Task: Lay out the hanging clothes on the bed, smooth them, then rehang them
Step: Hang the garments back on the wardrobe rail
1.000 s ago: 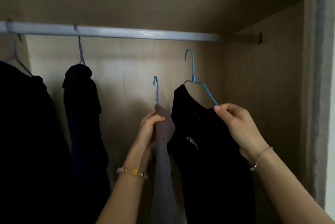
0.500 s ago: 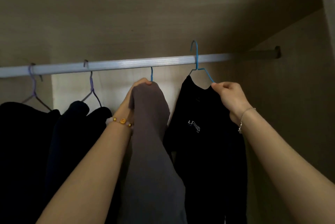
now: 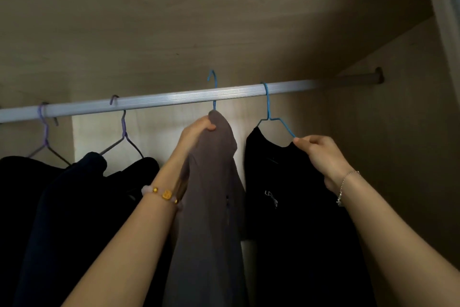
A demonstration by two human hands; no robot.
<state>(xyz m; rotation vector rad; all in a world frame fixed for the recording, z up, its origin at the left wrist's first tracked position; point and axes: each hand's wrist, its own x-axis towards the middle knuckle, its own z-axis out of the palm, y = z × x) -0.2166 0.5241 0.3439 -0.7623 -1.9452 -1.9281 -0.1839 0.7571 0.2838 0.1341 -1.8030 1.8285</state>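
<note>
Wardrobe interior, seen from below w/ both arms raised toward the rail (image 3: 174, 101). Left hand (image 3: 196, 132) is closed round the top of a grey garment (image 3: 211, 182), fingers bunched in the fabric just under its blue hanger (image 3: 213, 90); the hook pokes up above the rail, and whether it sits on the rail or just behind it can't be told. Right hand (image 3: 321, 155) pinches the right shoulder of a black tee (image 3: 286, 194), thumb and fingers shut on the cloth where the wire arm of a second blue hanger (image 3: 268, 107) ends. That hook is looped over the rail, so the tee hangs from it, white lettering on its chest too small to read.

Left of the grey garment, two dark items (image 3: 74, 194) hang on purple hangers (image 3: 123, 127), both hooked on the rail. A beaded bracelet (image 3: 163, 193) w/ gold charms circles the left wrist; a thin silver chain (image 3: 344, 184) circles the right. Wood-tone panels line the back and top of the wardrobe. Grey garment and black tee hang side by side, near but not touching at the top.
</note>
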